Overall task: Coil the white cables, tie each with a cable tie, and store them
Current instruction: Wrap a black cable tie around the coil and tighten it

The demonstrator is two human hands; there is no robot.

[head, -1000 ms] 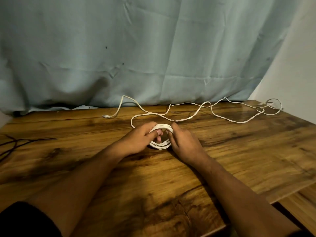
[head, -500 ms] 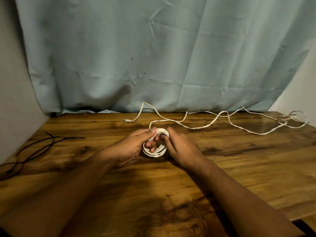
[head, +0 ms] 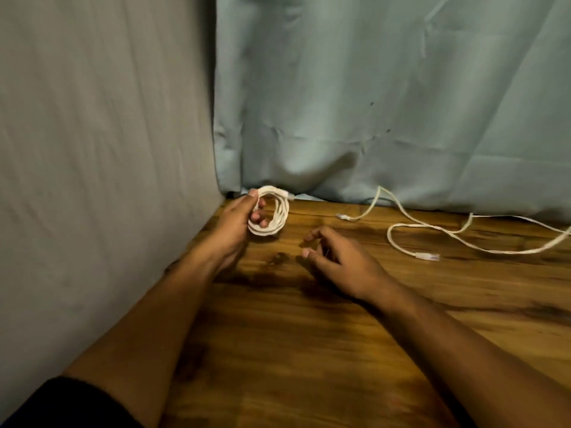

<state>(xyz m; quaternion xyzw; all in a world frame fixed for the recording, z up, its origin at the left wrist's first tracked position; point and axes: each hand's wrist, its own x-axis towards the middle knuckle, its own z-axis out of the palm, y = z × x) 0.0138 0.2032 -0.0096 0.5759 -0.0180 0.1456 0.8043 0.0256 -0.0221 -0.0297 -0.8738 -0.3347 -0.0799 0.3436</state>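
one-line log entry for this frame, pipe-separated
left hand: holds coiled white cable, lifted near wall | right hand: open, empty, above table | loose white cable: uncoiled on table

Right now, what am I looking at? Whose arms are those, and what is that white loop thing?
There is no robot here. A person wears a camera on their head, so you see their own two arms from above. The left hand holds a white cable wound into a coil, lifted near the back corner. The right hand is open and holds nothing, low over the wooden table. A second white cable lies loose and uncoiled on the table to the right. Behind hangs a pale blue curtain. I cannot tell if the coil is tied yet.
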